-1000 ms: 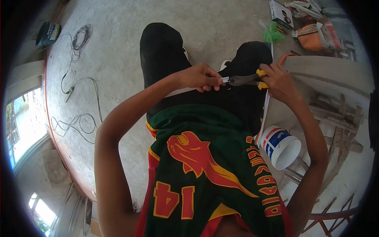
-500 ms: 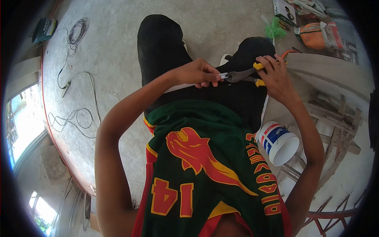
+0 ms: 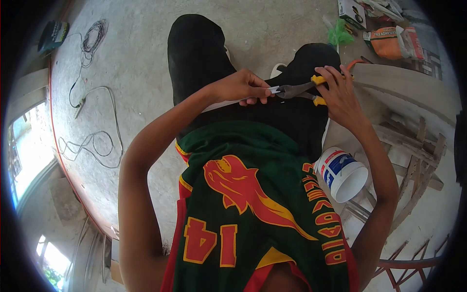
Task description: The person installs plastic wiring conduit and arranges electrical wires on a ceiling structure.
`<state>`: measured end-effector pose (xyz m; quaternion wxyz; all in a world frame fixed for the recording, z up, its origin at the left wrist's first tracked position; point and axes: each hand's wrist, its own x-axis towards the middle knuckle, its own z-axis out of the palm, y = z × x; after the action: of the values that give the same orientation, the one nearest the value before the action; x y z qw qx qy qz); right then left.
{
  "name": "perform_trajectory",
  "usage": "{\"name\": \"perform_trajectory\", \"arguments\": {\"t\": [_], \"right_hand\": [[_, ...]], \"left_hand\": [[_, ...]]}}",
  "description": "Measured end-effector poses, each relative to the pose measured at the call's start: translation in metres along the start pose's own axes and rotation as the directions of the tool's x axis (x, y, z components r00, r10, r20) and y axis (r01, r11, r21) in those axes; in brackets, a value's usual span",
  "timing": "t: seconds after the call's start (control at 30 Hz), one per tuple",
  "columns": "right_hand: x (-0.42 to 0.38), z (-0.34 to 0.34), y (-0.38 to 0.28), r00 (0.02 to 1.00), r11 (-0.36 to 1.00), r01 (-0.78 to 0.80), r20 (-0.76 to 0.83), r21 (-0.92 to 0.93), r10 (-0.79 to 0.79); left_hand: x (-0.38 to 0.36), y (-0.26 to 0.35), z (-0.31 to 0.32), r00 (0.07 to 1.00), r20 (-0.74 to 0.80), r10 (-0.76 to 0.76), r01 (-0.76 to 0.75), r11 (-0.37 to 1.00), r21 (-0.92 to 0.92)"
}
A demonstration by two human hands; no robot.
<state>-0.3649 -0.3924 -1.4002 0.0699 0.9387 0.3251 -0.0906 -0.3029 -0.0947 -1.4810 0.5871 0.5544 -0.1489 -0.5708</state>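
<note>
Over my lap, my left hand pinches a thin white strip whose end points to the right. My right hand is wrapped round the yellow handles of a pair of pliers, and the handles are spread apart. The dark jaws of the pliers meet the strip's end just beyond my left fingertips. A longer white edge runs under my left wrist. Small white bits lie on the black trousers beneath the jaws.
A white bucket lies tipped beside my right thigh. Wooden pieces stand at the right. An orange and white bag, a box and green plastic are at the upper right. Cables lie on the floor at left.
The camera view has shifted slightly. Both hands keep nearly the same pose, with the pliers' jaws still at the strip's end.
</note>
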Motion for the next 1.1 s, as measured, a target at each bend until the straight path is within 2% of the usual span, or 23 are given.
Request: {"name": "perform_trajectory", "arguments": {"t": [0.17, 0.47, 0.67, 0.87, 1.07, 1.1], "right_hand": [[0.000, 0.000, -0.002, 1.000, 1.000, -0.009, 0.004, 0.011, 0.009], [-0.001, 0.002, -0.003, 0.996, 0.997, 0.026, -0.079, -0.078, -0.033], [0.006, -0.004, 0.004, 0.994, 0.995, 0.102, -0.043, 0.013, -0.102], [0.003, -0.003, 0.006, 0.997, 0.997, 0.071, 0.043, 0.012, -0.071], [0.012, -0.009, 0.003, 0.986, 0.988, 0.104, -0.120, -0.118, -0.118], [0.011, -0.009, 0.002, 0.989, 0.989, 0.092, -0.106, -0.114, -0.104]], "left_hand": [[-0.001, 0.000, 0.001, 1.000, -0.008, 0.003, -0.003, 1.000, 0.004], [0.000, -0.003, 0.000, 1.000, -0.009, 0.004, -0.004, 1.000, 0.009], [0.002, -0.006, -0.002, 1.000, 0.003, 0.007, -0.007, 1.000, 0.004], [0.002, -0.009, -0.003, 1.000, -0.004, 0.015, -0.015, 0.997, -0.078], [0.000, -0.006, -0.001, 1.000, -0.006, 0.024, -0.025, 0.998, -0.052], [-0.001, -0.007, -0.002, 1.000, -0.005, 0.029, -0.029, 0.997, -0.066]]}}
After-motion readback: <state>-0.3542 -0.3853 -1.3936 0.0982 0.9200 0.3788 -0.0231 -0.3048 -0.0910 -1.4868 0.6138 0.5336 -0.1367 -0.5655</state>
